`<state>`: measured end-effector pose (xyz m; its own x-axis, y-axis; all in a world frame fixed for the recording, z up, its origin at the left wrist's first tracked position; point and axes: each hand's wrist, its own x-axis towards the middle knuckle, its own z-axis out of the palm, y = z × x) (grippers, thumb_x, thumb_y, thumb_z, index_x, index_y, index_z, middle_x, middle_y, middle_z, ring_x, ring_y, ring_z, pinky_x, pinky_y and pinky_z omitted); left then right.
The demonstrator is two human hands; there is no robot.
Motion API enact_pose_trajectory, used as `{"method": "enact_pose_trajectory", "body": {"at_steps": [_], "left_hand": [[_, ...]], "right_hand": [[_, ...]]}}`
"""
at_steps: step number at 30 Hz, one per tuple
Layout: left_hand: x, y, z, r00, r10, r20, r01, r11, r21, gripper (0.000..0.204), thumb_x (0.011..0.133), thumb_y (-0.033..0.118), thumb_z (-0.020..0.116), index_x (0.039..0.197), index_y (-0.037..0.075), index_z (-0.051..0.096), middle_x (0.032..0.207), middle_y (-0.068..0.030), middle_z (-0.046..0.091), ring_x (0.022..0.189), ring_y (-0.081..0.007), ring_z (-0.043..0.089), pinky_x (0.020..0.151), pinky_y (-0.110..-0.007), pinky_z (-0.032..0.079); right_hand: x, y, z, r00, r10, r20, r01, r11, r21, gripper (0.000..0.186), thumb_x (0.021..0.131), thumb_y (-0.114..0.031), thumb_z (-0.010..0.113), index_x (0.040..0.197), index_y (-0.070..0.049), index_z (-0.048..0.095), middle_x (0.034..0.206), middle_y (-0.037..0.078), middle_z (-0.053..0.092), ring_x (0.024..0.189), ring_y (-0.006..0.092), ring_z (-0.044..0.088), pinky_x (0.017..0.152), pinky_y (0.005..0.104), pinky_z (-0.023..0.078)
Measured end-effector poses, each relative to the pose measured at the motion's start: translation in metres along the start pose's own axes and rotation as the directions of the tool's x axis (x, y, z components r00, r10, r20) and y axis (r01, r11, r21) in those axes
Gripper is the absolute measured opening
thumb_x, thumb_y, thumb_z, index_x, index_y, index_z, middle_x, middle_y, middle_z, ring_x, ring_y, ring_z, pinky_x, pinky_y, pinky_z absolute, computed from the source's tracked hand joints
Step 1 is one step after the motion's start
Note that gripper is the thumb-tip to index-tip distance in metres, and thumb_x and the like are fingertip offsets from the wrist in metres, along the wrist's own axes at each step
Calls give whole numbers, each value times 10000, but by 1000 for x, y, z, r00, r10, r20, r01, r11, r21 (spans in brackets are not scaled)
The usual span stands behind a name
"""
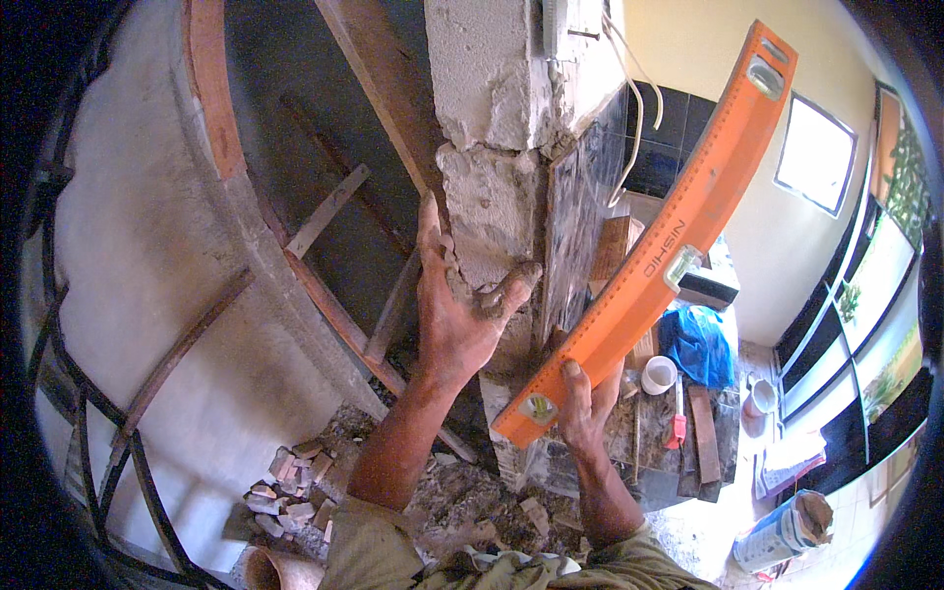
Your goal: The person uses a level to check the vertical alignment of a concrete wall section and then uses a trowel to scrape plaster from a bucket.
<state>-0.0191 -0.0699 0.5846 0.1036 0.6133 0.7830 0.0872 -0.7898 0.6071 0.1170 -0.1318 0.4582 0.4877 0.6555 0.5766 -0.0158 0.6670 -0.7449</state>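
1. Level (637,300), orange and long, stands right of the pillar (487,202), tilted: its lower end is close by the pillar's lower part, its upper end leans well away. Whether that lower end touches the pillar, I cannot tell.
2. The right hand (586,413), right of the pillar, is clamped on the level near its lower end, thumb over the front face.
3. The left hand (454,329) lies against the pillar, its thumb spread apart from the fingers and smeared with grey grime. The two hands are apart.
4. The pillar's surface is pale, rough and chipped, with a cracked joint across it; its right side is dark and stained.
5. Left of the pillar, a board (379,88) slants down toward it across a dark opening; beyond that curves a grey plastered wall (147,236).
6. Below the pillar and to its left, rubble and broken bricks (295,482) cover the ground.
7. Right of the pillar, beyond the level, a cluttered worktop carries a white cup (659,377), a blue bag (700,346) and a red-handled tool (677,428).
8. Farther right of the pillar, a bright window (816,155) is set in a cream wall (757,251), and a sack (785,533) stands on the pale floor.
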Motion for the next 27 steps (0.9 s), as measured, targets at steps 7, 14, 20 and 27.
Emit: {"method": "enact_pose_trajectory", "body": {"at_steps": [7, 14, 20, 27], "left_hand": [[2, -2, 0, 999, 4, -41, -4, 1000, -2, 1043, 714, 21, 765, 1471, -11, 50, 1421, -233, 333, 1269, -300, 419, 1052, -400, 376], [-11, -19, 1, 998, -33, 53, 48, 944, -326, 1029, 712, -24, 747, 1473, -2, 55, 1413, -217, 357, 1257, -285, 445, 1027, -403, 414], [-15, -27, 4, 999, 30, 33, -25, 990, -139, 1045, 713, -19, 749, 1479, 9, 38, 1388, -215, 389, 1242, -297, 461, 1016, -407, 425], [-17, -13, 1, 998, 48, -31, -52, 989, -136, 1049, 709, 31, 767, 1472, -21, 49, 1423, -235, 331, 1287, -312, 408, 1067, -406, 364]], "right_hand": [[1, 2, 2, 1000, -8, -4, 9, 998, 62, 439, 894, -192, 594, 1235, -13, 385, 1110, 85, 497, 982, 173, 510, 864, 332, 441], [3, 4, 2, 1000, -8, -6, 9, 999, 49, 429, 891, -200, 604, 1219, -20, 394, 1072, 72, 495, 961, 165, 506, 861, 333, 441], [3, 2, 0, 1000, -11, -17, 11, 1000, -6, 439, 890, -207, 605, 1224, -18, 392, 1076, 80, 511, 963, 165, 516, 862, 329, 443], [-2, -1, 7, 1000, 21, -13, -21, 1000, 17, 458, 890, -191, 583, 1257, -13, 375, 1110, 98, 522, 982, 181, 528, 884, 339, 446]]}}
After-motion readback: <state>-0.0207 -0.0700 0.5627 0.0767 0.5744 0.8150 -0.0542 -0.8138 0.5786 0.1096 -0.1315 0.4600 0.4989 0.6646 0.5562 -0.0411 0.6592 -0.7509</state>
